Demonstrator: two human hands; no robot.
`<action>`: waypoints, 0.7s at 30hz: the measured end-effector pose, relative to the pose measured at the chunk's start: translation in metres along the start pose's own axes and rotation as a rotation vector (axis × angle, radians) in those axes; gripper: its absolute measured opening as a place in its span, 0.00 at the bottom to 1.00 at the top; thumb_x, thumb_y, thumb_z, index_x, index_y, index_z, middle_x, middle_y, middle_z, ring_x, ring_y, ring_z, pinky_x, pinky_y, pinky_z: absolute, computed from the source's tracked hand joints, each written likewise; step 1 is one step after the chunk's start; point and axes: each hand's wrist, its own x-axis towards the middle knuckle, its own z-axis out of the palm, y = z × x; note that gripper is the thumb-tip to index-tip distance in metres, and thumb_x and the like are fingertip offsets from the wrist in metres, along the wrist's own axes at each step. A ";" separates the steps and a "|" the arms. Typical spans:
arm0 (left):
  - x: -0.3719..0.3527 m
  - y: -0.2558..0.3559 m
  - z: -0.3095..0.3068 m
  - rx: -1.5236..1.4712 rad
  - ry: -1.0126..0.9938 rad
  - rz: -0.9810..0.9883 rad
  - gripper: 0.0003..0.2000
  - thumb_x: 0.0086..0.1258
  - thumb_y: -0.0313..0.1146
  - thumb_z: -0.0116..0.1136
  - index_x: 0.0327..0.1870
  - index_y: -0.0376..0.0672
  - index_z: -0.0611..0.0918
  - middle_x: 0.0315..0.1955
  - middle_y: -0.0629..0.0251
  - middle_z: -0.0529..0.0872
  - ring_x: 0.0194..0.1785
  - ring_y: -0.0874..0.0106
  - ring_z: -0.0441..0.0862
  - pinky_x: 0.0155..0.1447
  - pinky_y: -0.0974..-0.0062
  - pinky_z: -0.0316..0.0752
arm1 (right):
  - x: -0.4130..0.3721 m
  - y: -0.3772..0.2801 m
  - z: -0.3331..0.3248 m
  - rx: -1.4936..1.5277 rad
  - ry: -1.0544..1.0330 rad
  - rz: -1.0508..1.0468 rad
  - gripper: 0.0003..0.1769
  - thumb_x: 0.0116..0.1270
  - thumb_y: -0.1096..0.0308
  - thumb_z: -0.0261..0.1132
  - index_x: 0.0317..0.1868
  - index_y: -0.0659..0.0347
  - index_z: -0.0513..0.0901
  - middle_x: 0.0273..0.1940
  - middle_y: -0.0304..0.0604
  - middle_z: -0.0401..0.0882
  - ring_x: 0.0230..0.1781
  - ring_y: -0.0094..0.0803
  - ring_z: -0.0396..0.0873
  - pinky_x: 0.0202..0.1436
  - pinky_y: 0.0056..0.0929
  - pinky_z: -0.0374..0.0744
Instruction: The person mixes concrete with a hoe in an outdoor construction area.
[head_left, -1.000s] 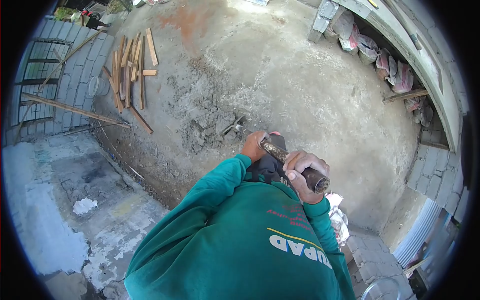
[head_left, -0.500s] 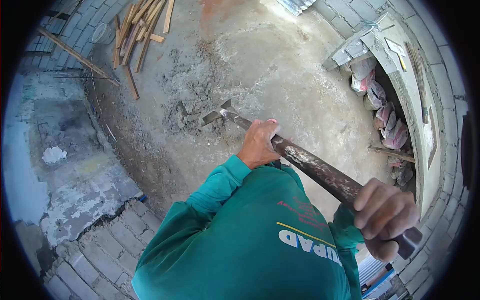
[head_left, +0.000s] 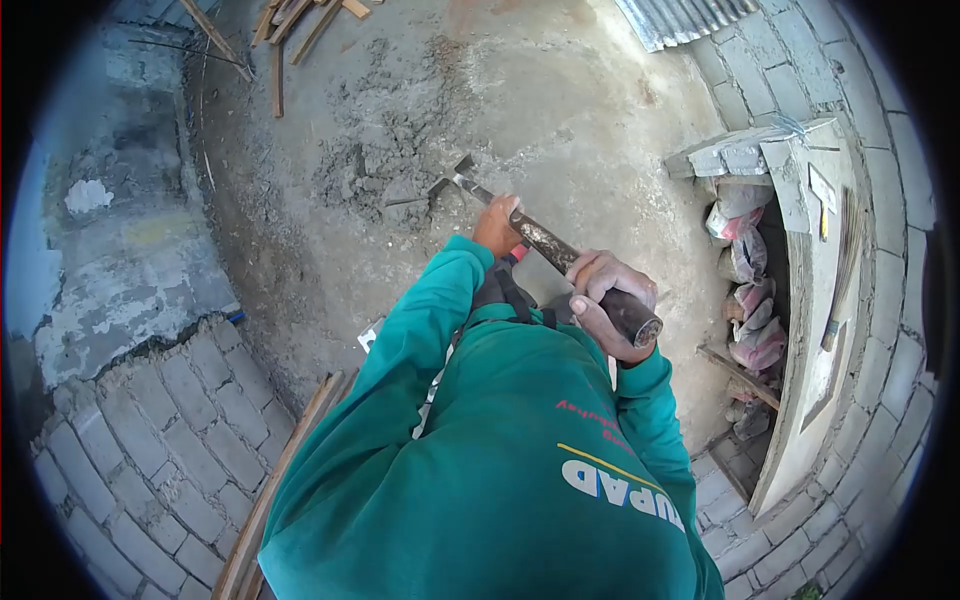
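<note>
Both my hands grip the long worn wooden handle of a mattock [head_left: 548, 243]. My left hand [head_left: 495, 228] is wrapped round it nearer the metal head. Close to the butt end, my right hand [head_left: 613, 290] holds the handle in front of my body. The head's blade is down at the near right edge of a rough heap of wet grey mortar [head_left: 375, 175] on the concrete floor. Its other end points up and away from the heap.
Wooden planks [head_left: 292, 20] lie at the far left. Filled sacks [head_left: 747, 255] sit under a concrete counter [head_left: 815, 260] on the right. Corrugated metal sheet [head_left: 690, 18] is at the back. A low block wall [head_left: 165, 420] with boards [head_left: 275, 490] beside it stands to my left.
My right hand and the handle's butt have moved left and inward, toward my other hand. The blade has come down by the mortar's edge. My view has also shifted.
</note>
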 end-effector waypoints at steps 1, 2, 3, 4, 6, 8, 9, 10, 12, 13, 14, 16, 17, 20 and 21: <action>-0.006 -0.001 0.020 -0.040 0.156 0.074 0.12 0.57 0.33 0.68 0.30 0.37 0.76 0.31 0.48 0.77 0.39 0.49 0.76 0.43 0.57 0.71 | -0.007 0.001 -0.012 -0.058 -0.037 -0.002 0.11 0.57 0.78 0.68 0.26 0.59 0.73 0.27 0.40 0.76 0.34 0.35 0.78 0.57 0.43 0.75; -0.004 0.001 0.029 -0.031 0.174 0.082 0.12 0.57 0.33 0.68 0.30 0.37 0.76 0.31 0.48 0.77 0.39 0.49 0.76 0.43 0.57 0.71 | -0.013 0.005 -0.021 -0.055 -0.047 -0.022 0.11 0.57 0.78 0.68 0.26 0.59 0.73 0.27 0.40 0.76 0.34 0.35 0.78 0.57 0.43 0.75; -0.014 0.008 0.039 -0.005 0.198 0.082 0.12 0.57 0.32 0.68 0.30 0.37 0.76 0.30 0.49 0.77 0.39 0.48 0.76 0.43 0.56 0.72 | -0.029 0.007 -0.029 -0.039 -0.042 0.000 0.10 0.57 0.78 0.68 0.27 0.59 0.73 0.28 0.41 0.77 0.36 0.36 0.78 0.57 0.43 0.75; -0.020 0.016 0.052 0.019 0.229 0.081 0.11 0.58 0.31 0.67 0.30 0.37 0.76 0.30 0.49 0.77 0.39 0.48 0.76 0.44 0.56 0.72 | -0.044 0.007 -0.039 -0.026 -0.043 0.020 0.10 0.57 0.78 0.68 0.27 0.59 0.73 0.28 0.41 0.77 0.37 0.36 0.79 0.57 0.42 0.75; -0.032 0.017 0.081 0.035 0.207 0.023 0.11 0.58 0.31 0.67 0.30 0.38 0.76 0.30 0.52 0.77 0.40 0.50 0.78 0.44 0.55 0.72 | -0.065 -0.004 -0.051 -0.021 -0.039 0.043 0.11 0.57 0.77 0.70 0.28 0.60 0.74 0.29 0.42 0.78 0.38 0.37 0.79 0.57 0.42 0.76; -0.036 0.030 0.089 -0.195 0.205 -0.163 0.12 0.58 0.35 0.69 0.28 0.40 0.76 0.28 0.58 0.77 0.39 0.54 0.79 0.47 0.55 0.72 | -0.067 -0.023 -0.063 -0.034 -0.033 0.088 0.12 0.57 0.75 0.72 0.28 0.60 0.74 0.29 0.43 0.78 0.39 0.37 0.79 0.58 0.42 0.76; -0.034 0.067 0.065 0.090 0.170 -0.117 0.14 0.57 0.37 0.71 0.27 0.41 0.76 0.26 0.61 0.77 0.38 0.57 0.79 0.49 0.56 0.71 | -0.063 -0.034 -0.072 -0.042 -0.089 0.023 0.13 0.56 0.72 0.74 0.27 0.59 0.75 0.28 0.41 0.79 0.38 0.37 0.80 0.60 0.44 0.74; -0.026 0.112 0.039 0.102 0.195 -0.121 0.14 0.57 0.37 0.71 0.27 0.41 0.76 0.26 0.61 0.77 0.38 0.57 0.79 0.49 0.56 0.71 | -0.056 -0.051 -0.082 -0.012 -0.096 -0.028 0.14 0.55 0.71 0.75 0.26 0.59 0.75 0.27 0.41 0.79 0.37 0.37 0.80 0.61 0.46 0.74; -0.022 0.175 0.012 0.192 0.222 -0.059 0.15 0.57 0.39 0.72 0.26 0.42 0.76 0.24 0.63 0.76 0.34 0.58 0.77 0.50 0.58 0.70 | -0.040 -0.101 -0.103 0.077 -0.068 -0.113 0.15 0.54 0.66 0.76 0.26 0.57 0.75 0.25 0.38 0.78 0.33 0.36 0.80 0.59 0.49 0.74; -0.018 0.206 0.001 0.156 0.301 0.030 0.16 0.56 0.38 0.73 0.25 0.42 0.75 0.23 0.63 0.75 0.32 0.59 0.75 0.48 0.60 0.70 | -0.030 -0.127 -0.115 0.193 -0.062 -0.207 0.16 0.54 0.63 0.78 0.26 0.56 0.76 0.24 0.37 0.78 0.29 0.36 0.80 0.55 0.47 0.76; -0.016 0.236 -0.007 0.120 0.377 0.114 0.16 0.56 0.38 0.73 0.24 0.42 0.75 0.21 0.63 0.75 0.30 0.61 0.74 0.46 0.61 0.69 | -0.018 -0.154 -0.132 0.274 -0.128 -0.313 0.18 0.55 0.60 0.78 0.25 0.54 0.75 0.23 0.35 0.79 0.27 0.34 0.80 0.51 0.44 0.77; -0.013 0.292 -0.032 0.042 0.439 0.245 0.18 0.54 0.37 0.75 0.22 0.43 0.72 0.19 0.63 0.72 0.27 0.61 0.71 0.39 0.64 0.68 | -0.005 -0.208 -0.164 0.475 -0.288 -0.469 0.16 0.61 0.60 0.75 0.27 0.55 0.75 0.23 0.37 0.80 0.27 0.33 0.81 0.48 0.37 0.79; -0.012 0.315 -0.038 -0.004 0.483 0.280 0.18 0.54 0.37 0.75 0.22 0.43 0.72 0.18 0.63 0.71 0.26 0.61 0.70 0.37 0.64 0.67 | 0.005 -0.224 -0.180 0.559 -0.360 -0.575 0.13 0.62 0.64 0.72 0.27 0.56 0.75 0.23 0.35 0.79 0.25 0.30 0.80 0.43 0.33 0.80; -0.003 0.343 -0.067 -0.014 0.593 0.294 0.19 0.54 0.36 0.75 0.21 0.43 0.71 0.18 0.63 0.71 0.25 0.60 0.70 0.34 0.65 0.66 | 0.041 -0.258 -0.191 0.617 -0.484 -0.658 0.11 0.63 0.69 0.69 0.27 0.57 0.74 0.22 0.35 0.77 0.24 0.27 0.79 0.38 0.32 0.81; 0.000 0.339 -0.074 0.019 0.645 0.289 0.19 0.55 0.36 0.74 0.21 0.43 0.71 0.18 0.62 0.71 0.25 0.60 0.70 0.33 0.64 0.66 | 0.057 -0.253 -0.180 0.607 -0.496 -0.625 0.11 0.62 0.70 0.69 0.27 0.57 0.74 0.22 0.35 0.76 0.24 0.28 0.78 0.39 0.33 0.81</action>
